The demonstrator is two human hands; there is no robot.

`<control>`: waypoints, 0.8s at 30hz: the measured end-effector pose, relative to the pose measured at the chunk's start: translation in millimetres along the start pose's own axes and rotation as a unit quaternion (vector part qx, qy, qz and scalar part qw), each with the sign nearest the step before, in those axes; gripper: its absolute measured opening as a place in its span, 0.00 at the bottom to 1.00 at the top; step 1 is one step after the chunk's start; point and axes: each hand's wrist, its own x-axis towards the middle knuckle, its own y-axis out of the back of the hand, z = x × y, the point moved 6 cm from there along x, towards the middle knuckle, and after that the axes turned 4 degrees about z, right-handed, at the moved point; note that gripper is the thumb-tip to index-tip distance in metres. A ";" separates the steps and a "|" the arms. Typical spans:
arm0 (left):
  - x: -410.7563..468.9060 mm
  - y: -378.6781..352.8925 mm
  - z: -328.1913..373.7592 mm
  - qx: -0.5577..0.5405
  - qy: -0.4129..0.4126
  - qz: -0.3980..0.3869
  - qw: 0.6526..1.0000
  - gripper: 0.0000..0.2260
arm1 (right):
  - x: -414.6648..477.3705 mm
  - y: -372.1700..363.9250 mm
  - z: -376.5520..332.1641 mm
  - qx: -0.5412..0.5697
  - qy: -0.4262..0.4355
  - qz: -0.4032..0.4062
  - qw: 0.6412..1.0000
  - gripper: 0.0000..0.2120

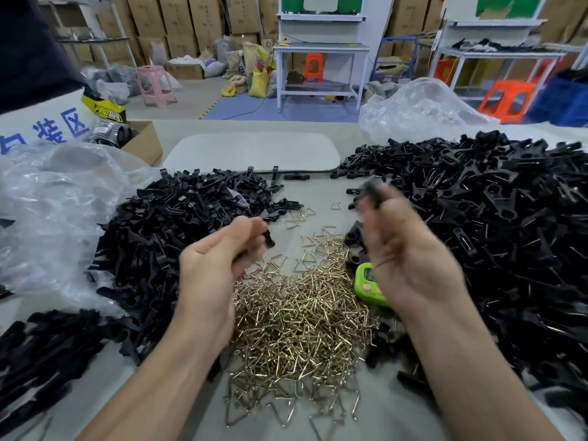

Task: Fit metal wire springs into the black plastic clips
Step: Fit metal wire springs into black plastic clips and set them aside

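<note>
A heap of brass-coloured wire springs [302,316] lies on the table between my forearms. To the left sits a pile of black plastic clips [178,224], and a bigger pile of black clips with springs showing [496,237] fills the right side. My left hand [219,265] hovers over the springs with its fingers curled round a black clip [269,238]. My right hand [410,249] is raised and motion-blurred near the right pile, pinching a black clip [374,189] at its fingertips.
A green counter device [366,281] lies partly under my right hand. Crumpled clear plastic bags [57,211] sit at the left and another bag [423,113] at the back right. A grey pad [254,152] lies beyond the piles. A cardboard box [140,138] stands at the back left.
</note>
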 end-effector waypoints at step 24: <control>-0.3 -0.2 2.3 0.235 -0.117 -0.045 0.964 0.14 | -4.9 -23.1 70.2 -0.498 0.070 -0.031 0.864 0.17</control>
